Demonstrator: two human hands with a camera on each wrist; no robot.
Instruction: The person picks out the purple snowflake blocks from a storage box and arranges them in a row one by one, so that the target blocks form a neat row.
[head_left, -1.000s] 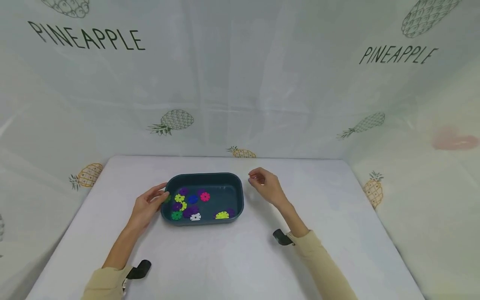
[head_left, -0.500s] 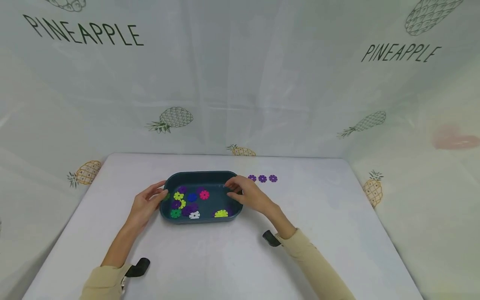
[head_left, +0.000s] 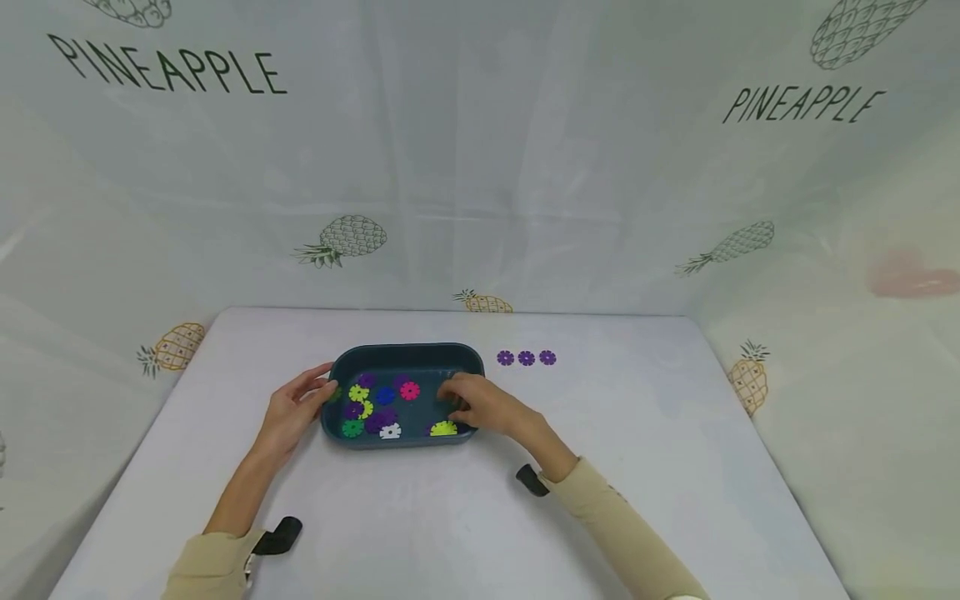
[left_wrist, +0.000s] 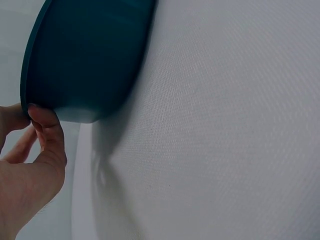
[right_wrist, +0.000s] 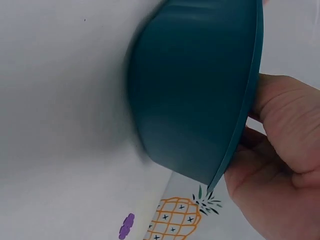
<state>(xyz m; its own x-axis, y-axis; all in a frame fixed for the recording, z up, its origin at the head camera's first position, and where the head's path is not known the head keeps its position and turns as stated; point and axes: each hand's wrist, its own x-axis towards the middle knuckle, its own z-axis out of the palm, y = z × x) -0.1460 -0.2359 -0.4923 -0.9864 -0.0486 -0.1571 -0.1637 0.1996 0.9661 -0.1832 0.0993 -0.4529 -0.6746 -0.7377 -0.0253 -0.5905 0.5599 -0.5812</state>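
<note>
A dark teal plastic tray (head_left: pixel 405 443) holds several small notched snowflake discs. My left hand (head_left: pixel 291 415) pinches the tray's left rim between thumb and fingers, as the left wrist view also shows. Over the tray's right wall reaches my right hand (head_left: pixel 487 403), its fingers bent and the thumb apart from them, close to a yellow disc (head_left: pixel 443 428). The tray wall hides those fingertips in the right wrist view. Around the left half lie a pink disc (head_left: pixel 409 391), a blue disc (head_left: pixel 386 396), a green disc (head_left: pixel 352 428), a white disc (head_left: pixel 390 432) and some purple ones.
Three purple discs (head_left: pixel 527 358) lie in a row on the white table (head_left: pixel 420 525), right of the tray's far corner. Behind the table hangs a pale cloth (head_left: pixel 480 167) printed with pineapples.
My right hand has moved left and down from beside the tray's far right corner into its right end, uncovering the row of purple discs. The left hand keeps its hold on the rim.
</note>
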